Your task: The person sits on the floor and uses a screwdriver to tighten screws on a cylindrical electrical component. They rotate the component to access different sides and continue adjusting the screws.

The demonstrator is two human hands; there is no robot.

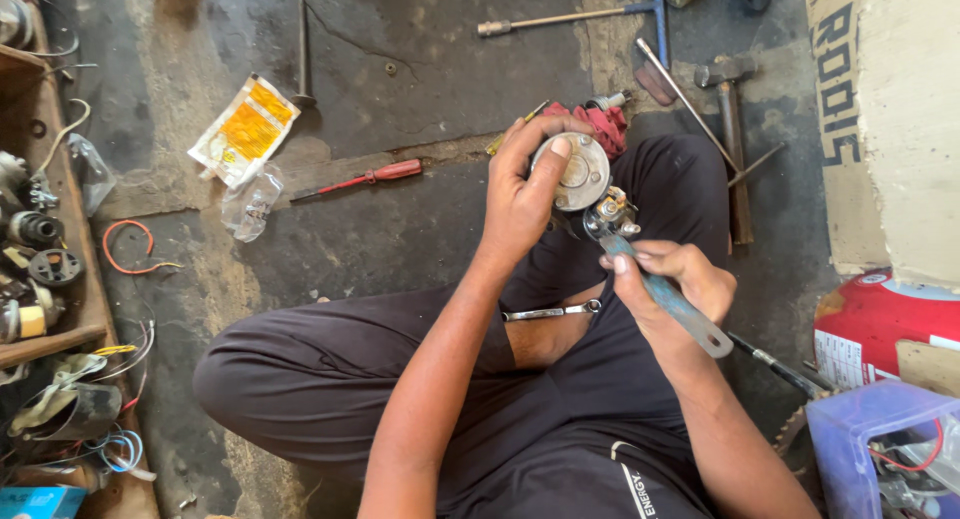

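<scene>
A single head-worn camera looks steeply down, close over the person's lap. It faces the stained concrete floor (pixel 400 59) ahead. The floor runs to the frame's top edge.

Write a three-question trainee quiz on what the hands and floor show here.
1. True or false: the left hand holds a round metal part.
2. Which tool does the right hand grip? A) hammer B) blue-grey wrench C) red screwdriver
3. Fill in: the red screwdriver lies on the ______, beside a yellow packet.

Key
1. True.
2. B; its head meets the small fitting at the part's lower edge.
3. Floor; the hammer lies there too, untouched.
</scene>
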